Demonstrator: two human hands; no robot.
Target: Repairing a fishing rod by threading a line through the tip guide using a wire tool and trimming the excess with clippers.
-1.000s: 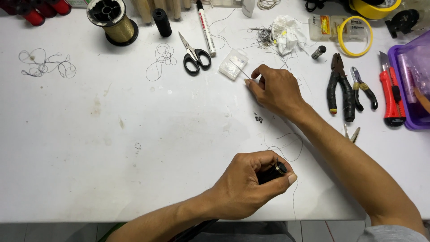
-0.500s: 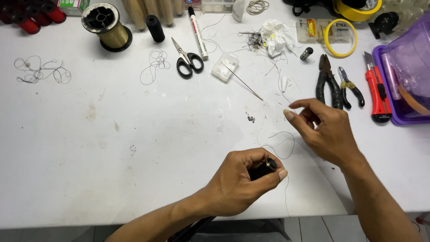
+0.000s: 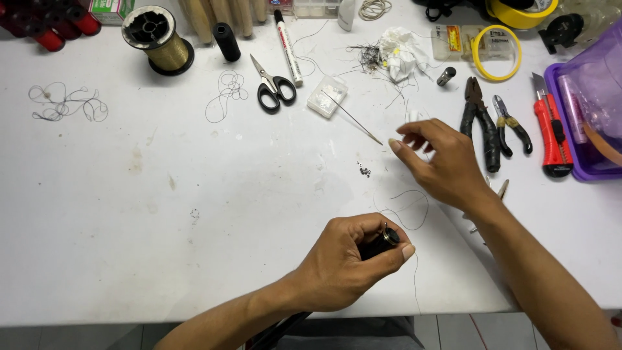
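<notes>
Near table's front edge (image 3: 194, 311), hands grip black rod (image 3: 379, 242), seemingly.

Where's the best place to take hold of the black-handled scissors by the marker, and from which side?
Grip the scissors at the two black finger loops, coming from the near edge of the table. They lie flat and closed, loops toward the person, blades pointing away to the upper left. The white marker lies close on the right, so the near side is probably freest.

The left hand (image 3: 346, 262) sits low near the front edge, knuckles up, its fingers (image 3: 405, 251) curled tight in a fist-like grip, forearm bare and running back to the lower left. The right hand (image 3: 447, 165) hovers higher, palm down, fingers loosely bent and pinching together, forearm angling in from the lower right
</notes>
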